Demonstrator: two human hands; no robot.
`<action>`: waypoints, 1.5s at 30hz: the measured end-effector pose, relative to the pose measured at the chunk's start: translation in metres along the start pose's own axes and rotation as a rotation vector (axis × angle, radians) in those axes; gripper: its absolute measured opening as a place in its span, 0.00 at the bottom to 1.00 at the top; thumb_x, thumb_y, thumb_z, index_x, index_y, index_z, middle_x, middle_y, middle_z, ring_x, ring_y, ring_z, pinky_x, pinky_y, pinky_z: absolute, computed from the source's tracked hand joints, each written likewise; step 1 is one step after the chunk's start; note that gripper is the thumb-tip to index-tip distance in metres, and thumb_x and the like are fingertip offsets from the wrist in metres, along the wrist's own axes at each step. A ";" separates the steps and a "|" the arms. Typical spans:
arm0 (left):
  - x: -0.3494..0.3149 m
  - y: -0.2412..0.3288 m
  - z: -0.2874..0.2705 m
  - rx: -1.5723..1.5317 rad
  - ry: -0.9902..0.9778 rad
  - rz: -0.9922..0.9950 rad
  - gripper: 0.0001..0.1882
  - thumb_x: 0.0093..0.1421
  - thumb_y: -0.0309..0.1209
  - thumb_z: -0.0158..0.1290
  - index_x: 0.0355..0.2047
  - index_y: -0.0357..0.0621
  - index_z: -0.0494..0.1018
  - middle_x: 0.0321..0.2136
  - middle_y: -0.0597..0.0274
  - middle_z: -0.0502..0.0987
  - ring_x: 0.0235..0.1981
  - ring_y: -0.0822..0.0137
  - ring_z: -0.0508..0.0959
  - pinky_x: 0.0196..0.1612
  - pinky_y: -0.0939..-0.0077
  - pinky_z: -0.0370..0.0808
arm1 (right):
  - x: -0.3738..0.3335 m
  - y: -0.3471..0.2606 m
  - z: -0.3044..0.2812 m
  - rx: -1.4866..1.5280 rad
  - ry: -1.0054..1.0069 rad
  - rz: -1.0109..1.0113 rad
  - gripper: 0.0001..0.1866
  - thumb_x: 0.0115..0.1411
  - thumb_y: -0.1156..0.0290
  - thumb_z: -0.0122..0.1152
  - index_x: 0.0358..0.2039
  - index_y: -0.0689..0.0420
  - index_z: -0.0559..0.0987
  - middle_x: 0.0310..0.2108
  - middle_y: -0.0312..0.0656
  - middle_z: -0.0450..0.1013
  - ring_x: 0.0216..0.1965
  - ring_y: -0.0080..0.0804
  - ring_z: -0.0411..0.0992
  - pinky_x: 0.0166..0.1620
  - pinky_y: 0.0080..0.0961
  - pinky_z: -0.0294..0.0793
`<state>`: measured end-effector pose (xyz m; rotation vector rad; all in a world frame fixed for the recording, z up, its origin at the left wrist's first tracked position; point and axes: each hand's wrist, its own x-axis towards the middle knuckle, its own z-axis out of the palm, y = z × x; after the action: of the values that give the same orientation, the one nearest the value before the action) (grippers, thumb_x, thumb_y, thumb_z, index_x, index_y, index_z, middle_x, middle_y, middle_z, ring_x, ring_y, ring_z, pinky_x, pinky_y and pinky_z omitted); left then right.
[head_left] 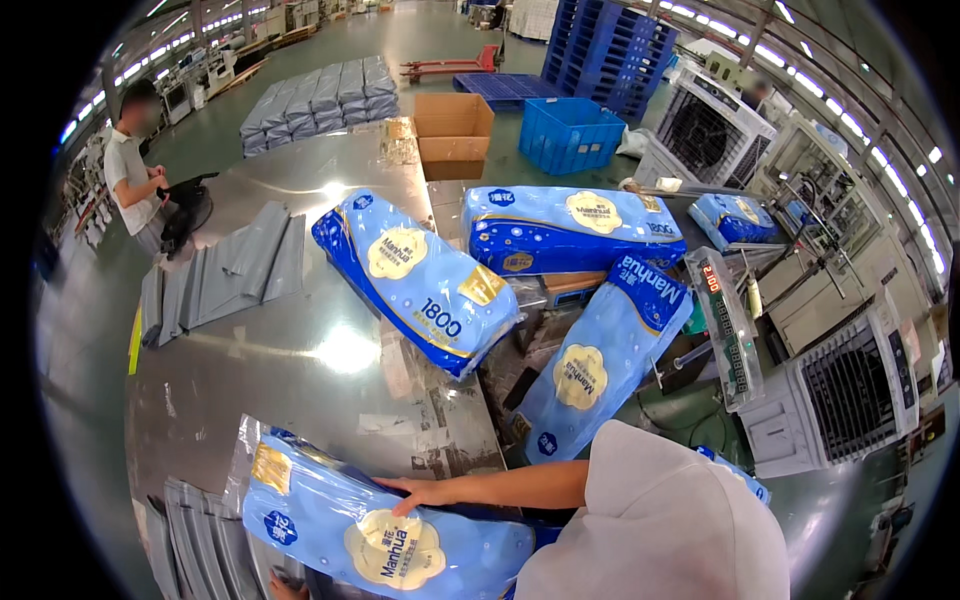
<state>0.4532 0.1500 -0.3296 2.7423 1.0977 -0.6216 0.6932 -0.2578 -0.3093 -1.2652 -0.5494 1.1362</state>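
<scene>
Metal desk (250, 395) gleaming, the nearest blue pack (388, 550) runs left-to-right under my right hand (420, 493), spread, unclenched. Left hand's (288, 588) grip (mostly hidden) I can't tell.

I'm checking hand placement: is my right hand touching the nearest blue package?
Touching. The head view shows the right hand laid over the upper edge of the nearest blue package, with no gap showing.

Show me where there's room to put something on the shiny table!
The shiny table has bare room between the flat grey bags, the slanted blue pack and the pack under the right hand. Other grey bags crowd its near-left corner; two more packs crowd its right edge.
</scene>
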 end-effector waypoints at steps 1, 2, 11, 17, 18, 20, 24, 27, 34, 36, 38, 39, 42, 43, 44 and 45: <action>0.001 -0.014 0.005 -0.044 -0.112 -0.030 0.27 0.51 0.43 0.49 0.48 0.40 0.64 0.47 0.49 0.67 0.50 0.53 0.66 0.51 0.65 0.62 | 0.006 0.005 0.005 -0.031 -0.017 0.002 0.51 0.41 0.53 0.63 0.62 0.49 0.46 0.53 0.54 0.54 0.56 0.42 0.52 0.58 0.29 0.48; 0.003 -0.023 0.008 -0.085 -0.184 -0.050 0.26 0.52 0.43 0.49 0.47 0.41 0.65 0.48 0.50 0.67 0.50 0.54 0.65 0.50 0.65 0.62 | 0.004 -0.005 0.009 -0.020 -0.044 0.029 0.51 0.41 0.52 0.63 0.62 0.48 0.47 0.54 0.56 0.51 0.57 0.45 0.49 0.59 0.32 0.46; -0.068 0.041 0.013 -0.584 0.276 0.291 0.18 0.46 0.27 0.53 0.40 0.39 0.71 0.38 0.51 0.70 0.39 0.51 0.72 0.41 0.65 0.69 | 0.002 -0.034 0.029 -0.055 -0.161 -0.037 0.51 0.43 0.53 0.62 0.62 0.52 0.45 0.53 0.53 0.53 0.57 0.41 0.50 0.59 0.31 0.44; -0.123 0.011 0.116 -0.558 0.077 0.088 0.24 0.51 0.24 0.49 0.50 0.40 0.61 0.49 0.49 0.65 0.43 0.54 0.72 0.43 0.70 0.69 | 0.012 -0.027 0.062 -0.048 -0.288 -0.052 0.50 0.42 0.54 0.62 0.61 0.55 0.47 0.58 0.54 0.47 0.61 0.42 0.43 0.61 0.31 0.40; -0.132 0.016 0.134 -0.689 0.117 0.049 0.25 0.51 0.24 0.49 0.51 0.40 0.61 0.49 0.49 0.65 0.43 0.54 0.71 0.43 0.70 0.69 | 0.017 -0.017 0.064 -0.105 -0.301 -0.055 0.50 0.43 0.54 0.62 0.61 0.60 0.47 0.61 0.54 0.44 0.62 0.41 0.41 0.61 0.30 0.39; -0.148 0.034 0.144 -0.989 0.219 -0.048 0.25 0.51 0.23 0.48 0.52 0.40 0.59 0.50 0.49 0.64 0.43 0.55 0.71 0.43 0.71 0.69 | 0.028 -0.010 0.073 0.013 -0.392 -0.022 0.51 0.43 0.57 0.63 0.60 0.63 0.45 0.60 0.53 0.46 0.61 0.39 0.44 0.61 0.29 0.41; -0.151 0.035 0.161 -1.496 0.590 -0.292 0.27 0.52 0.21 0.46 0.54 0.40 0.56 0.51 0.49 0.64 0.44 0.57 0.71 0.44 0.72 0.68 | 0.043 0.023 0.085 -0.121 -0.495 0.205 0.50 0.48 0.54 0.60 0.61 0.63 0.41 0.61 0.52 0.45 0.61 0.36 0.45 0.60 0.27 0.44; -0.155 0.003 0.166 -1.292 0.934 -0.382 0.25 0.55 0.18 0.41 0.55 0.38 0.52 0.49 0.51 0.64 0.45 0.63 0.69 0.47 0.76 0.66 | 0.045 0.054 0.086 -0.281 -0.636 0.296 0.51 0.49 0.51 0.58 0.61 0.64 0.40 0.61 0.52 0.42 0.62 0.37 0.42 0.61 0.28 0.43; -0.141 -0.025 0.140 -1.866 0.503 -0.180 0.15 0.59 0.24 0.41 0.47 0.36 0.64 0.41 0.59 0.70 0.41 0.70 0.70 0.43 0.77 0.69 | 0.091 0.063 0.069 -0.763 -0.945 0.460 0.43 0.51 0.35 0.44 0.54 0.62 0.60 0.57 0.54 0.53 0.59 0.44 0.51 0.56 0.31 0.55; -0.147 -0.008 0.137 -1.764 0.396 -0.178 0.14 0.58 0.25 0.42 0.45 0.36 0.66 0.38 0.61 0.72 0.37 0.71 0.72 0.40 0.77 0.70 | 0.141 0.026 0.085 -1.074 -0.832 0.437 0.33 0.53 0.42 0.47 0.44 0.61 0.69 0.49 0.49 0.63 0.51 0.42 0.60 0.49 0.31 0.63; -0.155 0.000 0.150 -1.784 0.459 -0.248 0.13 0.58 0.25 0.42 0.43 0.35 0.67 0.38 0.61 0.72 0.38 0.71 0.71 0.40 0.77 0.70 | 0.177 0.001 0.120 -1.376 -0.615 -0.284 0.19 0.54 0.54 0.51 0.32 0.59 0.73 0.39 0.45 0.70 0.41 0.41 0.68 0.40 0.33 0.69; -0.154 0.000 0.152 -1.783 0.481 -0.263 0.13 0.58 0.25 0.42 0.42 0.35 0.67 0.38 0.61 0.72 0.38 0.71 0.71 0.41 0.77 0.69 | 0.200 0.022 0.121 -1.347 -0.476 -0.850 0.14 0.53 0.60 0.52 0.26 0.59 0.74 0.37 0.44 0.72 0.38 0.42 0.69 0.38 0.35 0.69; -0.130 -0.016 0.165 -1.311 0.710 -0.232 0.13 0.57 0.29 0.42 0.41 0.37 0.68 0.35 0.58 0.73 0.36 0.64 0.71 0.42 0.74 0.68 | 0.261 0.057 0.148 -1.496 -0.545 -1.002 0.08 0.48 0.70 0.52 0.28 0.58 0.75 0.32 0.44 0.73 0.33 0.42 0.72 0.33 0.38 0.71; -0.122 -0.016 0.158 -0.844 0.811 -0.227 0.12 0.57 0.30 0.42 0.38 0.38 0.69 0.34 0.58 0.73 0.35 0.62 0.72 0.40 0.74 0.68 | 0.275 0.062 0.152 -1.577 -0.580 -0.911 0.08 0.48 0.70 0.52 0.28 0.59 0.74 0.30 0.44 0.73 0.32 0.42 0.72 0.32 0.38 0.71; -0.116 -0.017 0.148 -0.594 0.825 -0.223 0.11 0.56 0.30 0.42 0.35 0.39 0.69 0.33 0.57 0.73 0.34 0.60 0.72 0.38 0.73 0.68 | 0.283 0.066 0.154 -1.655 -0.620 -0.816 0.08 0.49 0.71 0.51 0.29 0.59 0.74 0.29 0.44 0.74 0.31 0.43 0.72 0.31 0.38 0.71; -0.119 -0.023 0.142 -0.345 0.834 -0.246 0.09 0.56 0.30 0.42 0.33 0.39 0.69 0.32 0.56 0.73 0.33 0.59 0.72 0.36 0.72 0.67 | 0.280 0.062 0.163 -1.594 -0.564 -0.718 0.07 0.49 0.71 0.51 0.28 0.59 0.74 0.28 0.45 0.73 0.32 0.44 0.72 0.31 0.38 0.71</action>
<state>0.3136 0.0542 -0.4077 2.5778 1.5068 0.7185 0.6429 0.0581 -0.3908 -1.6944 -2.4057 0.2235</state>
